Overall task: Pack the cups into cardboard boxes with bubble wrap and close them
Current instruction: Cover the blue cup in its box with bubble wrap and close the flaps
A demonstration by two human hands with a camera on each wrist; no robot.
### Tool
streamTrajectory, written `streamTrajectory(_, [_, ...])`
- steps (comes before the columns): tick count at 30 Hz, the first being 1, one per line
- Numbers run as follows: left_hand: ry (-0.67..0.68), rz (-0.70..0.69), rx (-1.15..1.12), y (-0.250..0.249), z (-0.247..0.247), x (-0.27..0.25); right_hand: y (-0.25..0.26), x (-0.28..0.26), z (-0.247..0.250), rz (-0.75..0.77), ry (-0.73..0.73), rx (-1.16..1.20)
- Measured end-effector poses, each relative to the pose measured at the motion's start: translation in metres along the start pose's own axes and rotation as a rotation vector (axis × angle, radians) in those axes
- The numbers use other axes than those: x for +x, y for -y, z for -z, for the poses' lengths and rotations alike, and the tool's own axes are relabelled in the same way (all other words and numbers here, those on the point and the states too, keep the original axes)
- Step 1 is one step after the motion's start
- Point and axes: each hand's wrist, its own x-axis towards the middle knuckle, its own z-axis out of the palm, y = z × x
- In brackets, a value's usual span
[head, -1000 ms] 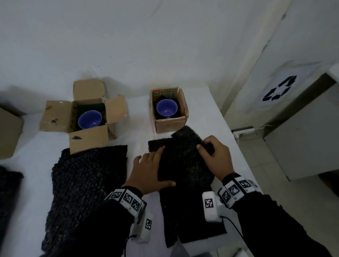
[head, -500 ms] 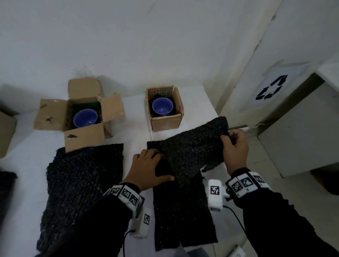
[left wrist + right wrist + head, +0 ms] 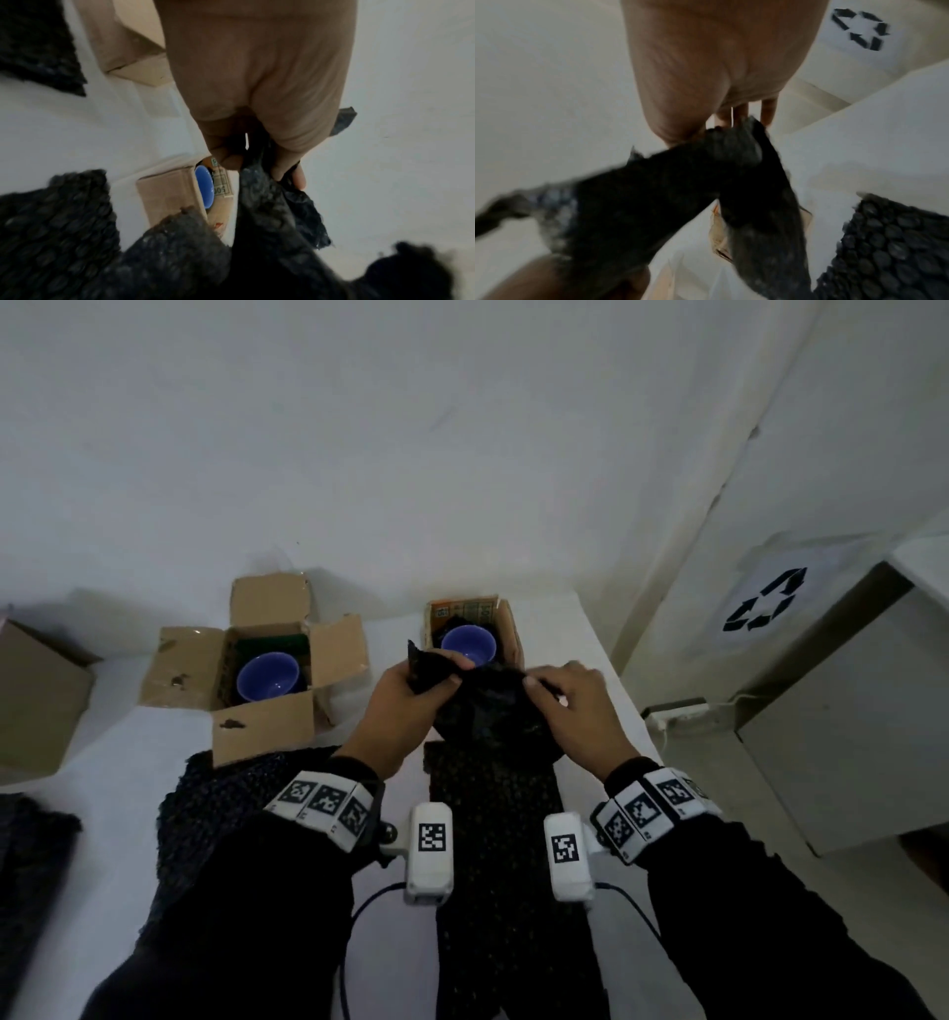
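Both hands hold a black bubble wrap sheet [image 3: 488, 711] up in front of the right cardboard box [image 3: 508, 634]. My left hand [image 3: 411, 695] pinches its left corner and my right hand [image 3: 565, 706] pinches its right edge. The sheet sags between them and hides the box's front wall. A blue cup [image 3: 468, 643] sits inside that box. In the left wrist view the sheet [image 3: 270, 203] hangs from my left hand [image 3: 257, 101], with the cup [image 3: 204, 188] and box [image 3: 167, 194] behind. The right wrist view shows my right hand [image 3: 706, 71] gripping the sheet [image 3: 680, 182].
A second open box [image 3: 267, 731] with a blue cup [image 3: 267, 675] stands at the left. More black bubble wrap lies on the white table: one strip [image 3: 503, 855] under my wrists, another [image 3: 221, 803] at the left. A closed box [image 3: 36, 701] sits far left. The table edge [image 3: 606, 670] is at right.
Both hands lifted the bubble wrap sheet off the table and carried it forward to the right box. The left hand went from pressing flat to pinching its corner.
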Motion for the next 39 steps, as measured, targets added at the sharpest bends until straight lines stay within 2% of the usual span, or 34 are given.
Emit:
streamTrajectory(2, [0.031,-0.043,0.035,-0.005,0.006,0.002,0.003,0.002,0.001,0.038,-0.068,-0.151])
streamTrajectory(3, [0.022,-0.06,0.043,-0.005,0.006,0.001,0.006,0.002,0.001,0.083,-0.053,-0.169])
streamTrajectory(5, [-0.015,-0.078,0.043,-0.005,0.006,0.001,0.017,0.003,0.002,0.131,0.143,-0.167])
streamTrajectory(8, [-0.022,-0.015,-0.032,-0.002,0.009,0.001,0.015,0.009,-0.001,0.042,0.483,-0.126])
streamTrajectory(10, [-0.086,0.077,-0.111,-0.002,0.013,0.002,0.007,0.012,-0.002,0.035,0.593,-0.044])
streamTrajectory(12, [-0.165,0.127,-0.176,0.001,0.018,0.002,0.005,0.015,0.002,0.025,0.589,-0.041])
streamTrajectory(14, [-0.222,0.05,-0.148,0.003,0.023,-0.001,0.003,0.019,0.006,0.022,0.536,-0.171])
streamTrajectory(15, [-0.243,-0.077,-0.026,0.005,0.027,-0.004,0.003,0.022,0.008,0.023,0.536,-0.242])
streamTrajectory(16, [-0.263,-0.24,0.197,0.006,0.031,-0.006,0.003,0.024,0.007,0.023,0.551,-0.308])
streamTrajectory(18, [-0.214,-0.528,0.741,0.006,0.034,-0.011,0.007,0.029,0.004,0.042,0.593,-0.392])
streamTrajectory(19, [-0.145,-0.604,0.97,0.005,0.031,-0.012,0.01,0.032,0.001,0.051,0.61,-0.401])
streamTrajectory(21, [0.027,-0.59,1.287,0.009,0.022,-0.011,0.017,0.038,-0.003,0.049,0.633,-0.361])
streamTrajectory(22, [0.08,-0.539,1.371,0.016,0.019,-0.008,0.019,0.041,-0.004,0.044,0.641,-0.335])
streamTrajectory(24, [0.074,-0.477,1.397,0.028,0.019,0.0,0.021,0.045,-0.005,0.018,0.646,-0.293])
streamTrajectory(27, [0.034,-0.47,1.296,0.037,0.026,0.007,0.017,0.052,0.0,-0.055,0.65,-0.141])
streamTrajectory(29, [0.06,-0.451,1.274,0.035,0.028,0.011,0.012,0.057,0.007,-0.106,0.734,-0.009])
streamTrajectory(31, [0.017,-0.493,1.335,0.031,0.034,0.019,0.006,0.062,0.013,-0.101,0.797,0.057])
streamTrajectory(33, [-0.099,-0.52,1.38,0.023,0.04,0.032,0.0,0.067,0.015,-0.056,0.745,0.075])
streamTrajectory(34, [-0.155,-0.524,1.355,0.018,0.041,0.039,-0.001,0.071,0.015,-0.006,0.659,0.058])
streamTrajectory(37, [-0.268,-0.553,1.278,-0.004,0.036,0.059,-0.001,0.086,0.007,0.208,0.287,-0.106])
streamTrajectory(39, [-0.233,-0.524,1.368,-0.011,0.032,0.072,-0.001,0.095,-0.001,0.296,0.104,-0.279])
